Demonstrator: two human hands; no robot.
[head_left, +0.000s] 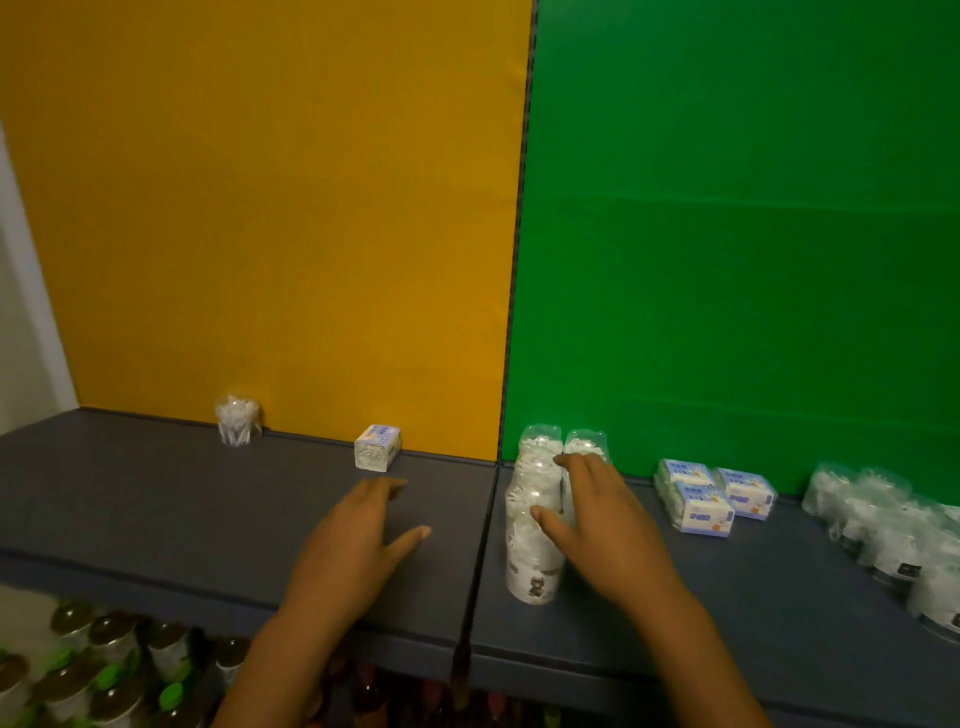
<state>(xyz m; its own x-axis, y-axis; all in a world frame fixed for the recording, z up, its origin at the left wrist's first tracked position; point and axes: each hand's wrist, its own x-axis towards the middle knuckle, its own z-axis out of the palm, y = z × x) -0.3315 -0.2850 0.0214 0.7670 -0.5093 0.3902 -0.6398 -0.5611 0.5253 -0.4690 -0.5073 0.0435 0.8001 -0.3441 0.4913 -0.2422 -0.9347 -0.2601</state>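
Observation:
A row of clear round tubs of cotton swabs (532, 519) runs front to back on the grey shelf (208, 499), just right of its seam. My right hand (597, 519) lies against the right side of this row, fingers straight, thumb touching a tub. Another tub (587, 444) stands behind my fingertips. My left hand (358, 545) hovers over the shelf left of the seam, fingers extended and holding nothing. A small white-and-blue swab box (377, 448) stands beyond it at the yellow back panel. A lone clear tub (238, 420) stands further left.
Three blue-and-white swab boxes (714, 493) sit to the right, before the green panel. Several more clear tubs (893, 535) crowd the far right of the shelf. Below the shelf's front edge, at lower left, stand several jars with dark and green lids (104, 670).

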